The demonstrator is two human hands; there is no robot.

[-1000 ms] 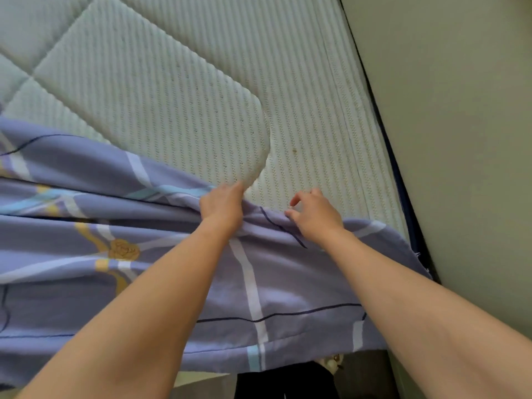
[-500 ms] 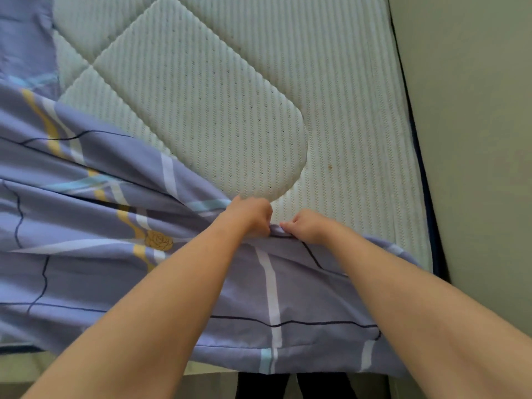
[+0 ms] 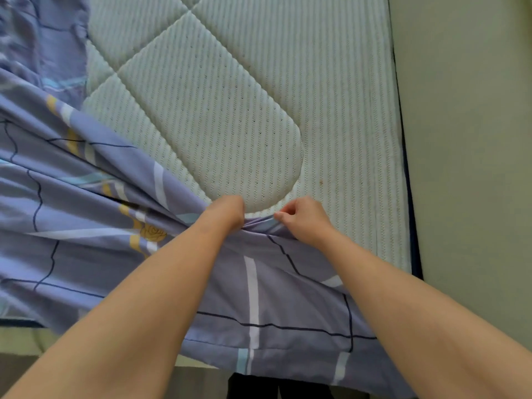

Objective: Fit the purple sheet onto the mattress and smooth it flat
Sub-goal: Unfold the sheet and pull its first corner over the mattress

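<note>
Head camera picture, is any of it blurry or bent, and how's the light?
Head view: soft, even light without glare; the purple patterned sheet smears with blur at the top-left corner; the white quilted mattress and both hands stay sharp; the wide lens bows the mattress's right edge against the pale wall.

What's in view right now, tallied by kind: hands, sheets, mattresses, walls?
Hands: 2, left and right, both gripping the sheet's edge
Sheets: 1, purple sheet
Mattresses: 1, mattress, mostly bare
Walls: 1, wall along the mattress's right side
Total: 5
</note>
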